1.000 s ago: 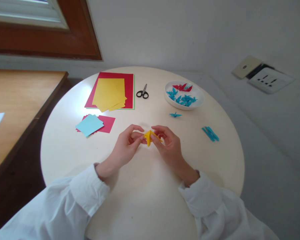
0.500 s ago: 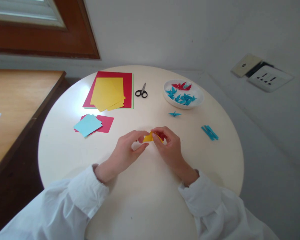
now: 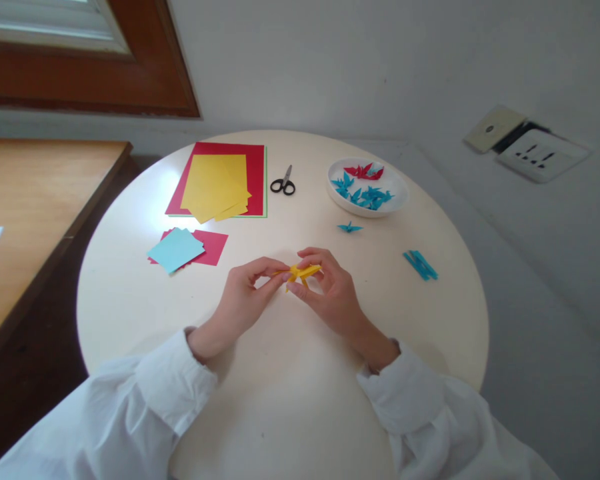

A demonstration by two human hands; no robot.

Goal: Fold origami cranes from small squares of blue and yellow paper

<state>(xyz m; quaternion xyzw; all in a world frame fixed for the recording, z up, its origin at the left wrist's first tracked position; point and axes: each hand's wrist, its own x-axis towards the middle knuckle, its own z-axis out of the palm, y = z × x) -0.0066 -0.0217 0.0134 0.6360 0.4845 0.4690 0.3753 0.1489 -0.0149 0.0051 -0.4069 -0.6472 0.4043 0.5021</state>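
A small yellow folded paper with several narrow points is held just above the table. My left hand pinches its left end between thumb and index finger. Curled around its right side, my right hand has the thumb below and the fingers above, touching it; the exact contact is partly hidden. Beyond my right hand, a single blue paper crane lies on the round white table.
A white dish holds red and blue paper cranes. Black-handled scissors lie beside yellow sheets stacked on red paper. Light blue squares cover pink ones at left. Blue folded strips lie at right.
The yellow paper has turned and now shows several narrow points. My left fingers have closed on its left end. My right fingers have loosened and shifted around its right side.
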